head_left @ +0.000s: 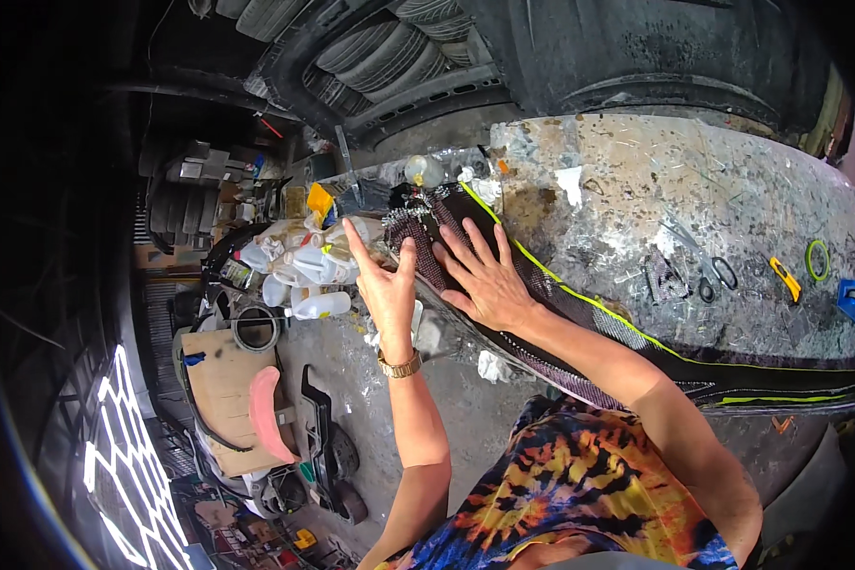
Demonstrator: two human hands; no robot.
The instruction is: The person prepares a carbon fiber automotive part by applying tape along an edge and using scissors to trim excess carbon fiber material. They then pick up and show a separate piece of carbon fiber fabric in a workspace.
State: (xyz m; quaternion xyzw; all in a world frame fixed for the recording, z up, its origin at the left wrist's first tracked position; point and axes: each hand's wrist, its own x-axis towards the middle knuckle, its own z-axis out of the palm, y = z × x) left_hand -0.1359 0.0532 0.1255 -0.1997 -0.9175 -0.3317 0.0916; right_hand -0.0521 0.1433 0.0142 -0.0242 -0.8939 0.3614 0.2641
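Note:
A long curved black part [579, 328] covered with woven dark fabric and edged by a yellow-green strip lies along the front of a stained workbench [655, 190]. My right hand [484, 275] lies flat on the woven fabric near its left end, fingers spread. My left hand [382, 280], with a gold watch on the wrist, is raised edge-on beside the part's left end, fingers apart, holding nothing I can see.
On the bench lie scissors [715, 277], a yellow utility knife [786, 278], a green ring [817, 258] and a blue object [851, 299]. Several white plastic bottles [299, 266] stand left of the bench. Tyres [380, 52] are stacked behind. Cardboard and clutter [228, 389] cover the floor at left.

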